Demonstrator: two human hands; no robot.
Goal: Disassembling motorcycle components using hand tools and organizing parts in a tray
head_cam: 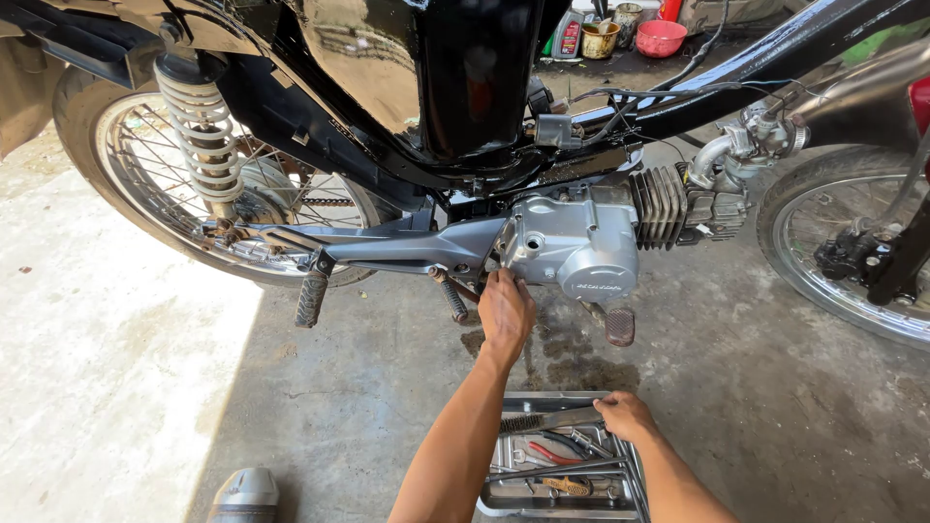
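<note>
You're reaching your left hand (pixel 506 312) up under the grey engine case (pixel 573 254), fingers curled at its lower edge by the footpeg (pixel 452 296); can't tell if they're pinching anything. Your right hand (pixel 625 415) is closing on a flat metal tool (pixel 548 420) over the metal tool tray (pixel 504 475), kept just below the engine so tools are w/in reach. Bike's standing on a stained concrete floor (pixel 339 407), sunlit at left; tubs (pixel 661 37) sitting beyond it.

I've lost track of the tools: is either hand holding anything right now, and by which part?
The right hand grips a flat metal file by its near end, above the tool tray. The left hand holds nothing visible; its fingertips press the engine case underside.
</note>
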